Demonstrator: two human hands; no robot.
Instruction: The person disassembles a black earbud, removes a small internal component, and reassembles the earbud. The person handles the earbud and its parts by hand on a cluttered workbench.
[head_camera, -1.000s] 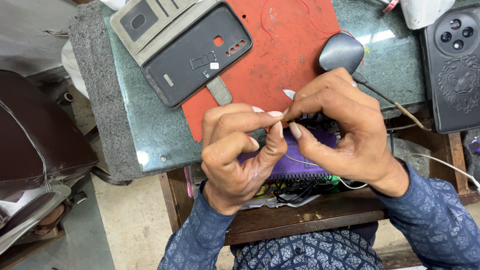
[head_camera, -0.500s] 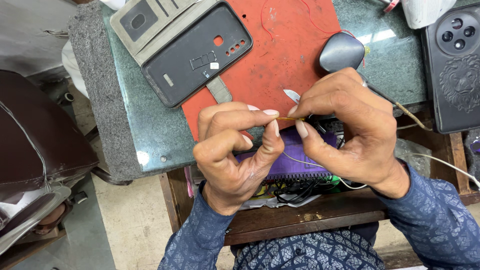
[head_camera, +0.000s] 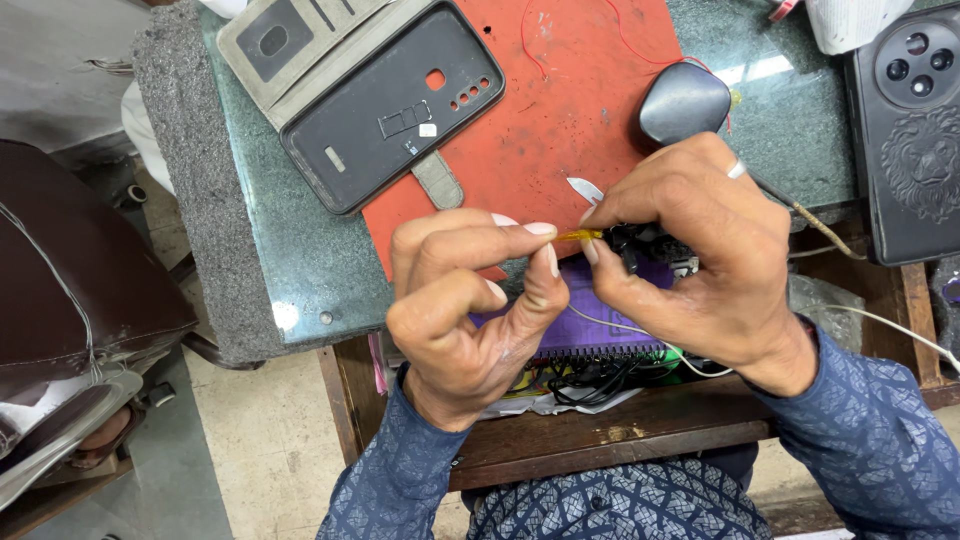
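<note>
Both our hands meet over the near edge of the red rubber work mat (head_camera: 560, 110), which we use as landmark. Our left hand (head_camera: 470, 300) pinches one end of a thin yellow-amber strip (head_camera: 578, 236), forefinger on top, thumb below. Our right hand (head_camera: 700, 250) is closed on the strip's other end and on a small black component (head_camera: 650, 245) tucked under its fingers; we cannot tell how strip and component join.

Strip look: narrow, short, translucent amber, lying roughly level, only the middle showing between the fingertips. It sits just past the mat's near edge, above a purple comb-bound notebook (head_camera: 590, 325).

On the mat's left corner: a grey and black flip phone case (head_camera: 370, 85), lying open. At the mat's right edge: a dark rounded mouse-like object (head_camera: 685, 100). Well right of the mat: a black phone (head_camera: 915, 120), back up, with a round camera cluster.

Versus half a second ago: both pinches unchanged, strip in the same spot. Our left forefinger is a little straighter. Mat, case and phone have not moved.
</note>
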